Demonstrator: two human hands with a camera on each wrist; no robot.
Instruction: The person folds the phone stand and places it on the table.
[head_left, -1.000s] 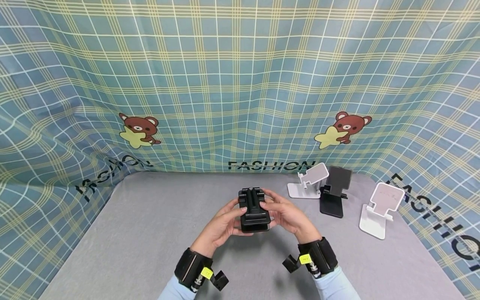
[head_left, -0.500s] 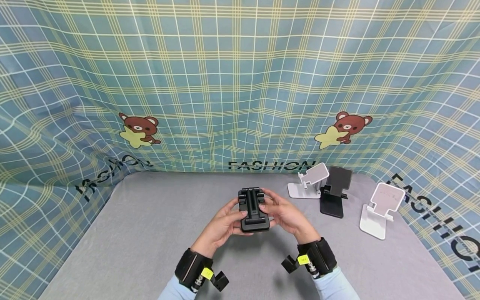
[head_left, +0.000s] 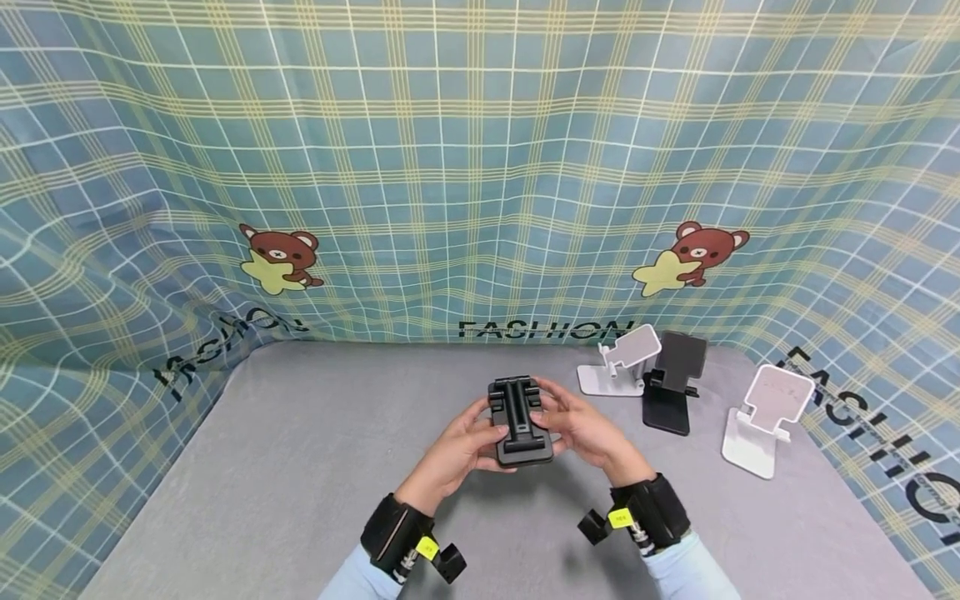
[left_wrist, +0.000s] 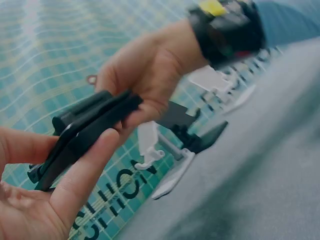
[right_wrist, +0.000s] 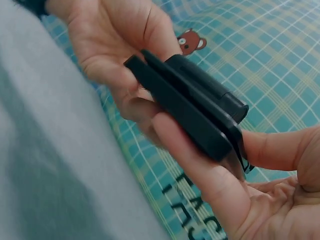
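Between both hands, above the grey table, is a black phone stand (head_left: 521,425) folded nearly flat. My left hand (head_left: 459,450) grips its left side, thumb on the upper face and fingers beneath. On the other side my right hand (head_left: 585,429) holds its right edge the same way. The left wrist view shows the folded stand (left_wrist: 85,130) edge-on, its two plates close together with a narrow gap. In the right wrist view the stand (right_wrist: 185,105) is tilted, fingers supporting it from below.
At the right of the table (head_left: 315,467) stand unfolded phone stands: a white one (head_left: 611,379) at the back, a black one (head_left: 666,412) beside it, and another white one (head_left: 750,446) nearer the right edge. A checked cloth (head_left: 480,167) hangs behind and at the sides.
The black stand's upper plate has folded down against its base. Since half a second ago, the stand and both hands have shifted slightly right, with the stand turned a little.
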